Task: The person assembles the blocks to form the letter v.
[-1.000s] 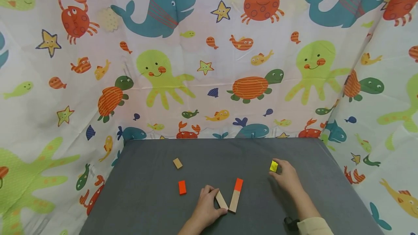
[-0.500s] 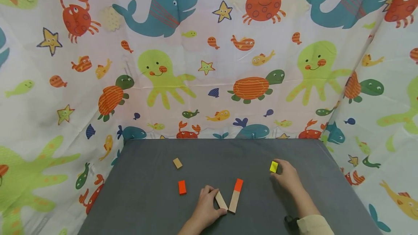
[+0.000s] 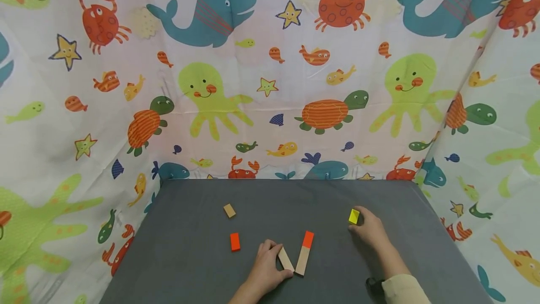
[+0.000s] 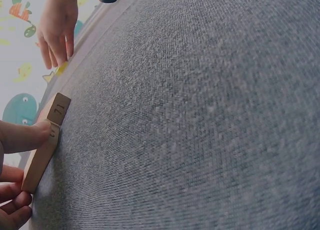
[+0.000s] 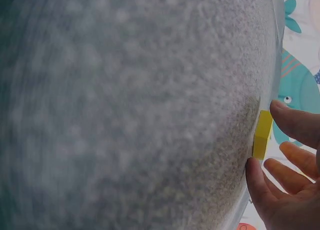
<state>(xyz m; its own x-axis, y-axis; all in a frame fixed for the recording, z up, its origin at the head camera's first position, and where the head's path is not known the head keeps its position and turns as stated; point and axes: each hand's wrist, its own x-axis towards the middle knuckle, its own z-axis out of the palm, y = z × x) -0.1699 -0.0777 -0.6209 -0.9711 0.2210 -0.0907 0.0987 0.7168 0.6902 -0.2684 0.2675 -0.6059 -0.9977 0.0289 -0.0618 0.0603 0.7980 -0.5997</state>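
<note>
We see a short plain wooden block (image 3: 286, 259) lying flat near the front edge of the grey table, angled a little, with its near end tucked under our left hand (image 3: 265, 271), thumb and fingers pinching its sides. Its far end bears the stamped number 71. Well to the right sits a small yellow block (image 3: 354, 216), standing on the cloth, our right hand (image 3: 371, 231) touching it with loosely bent fingertips.
</note>
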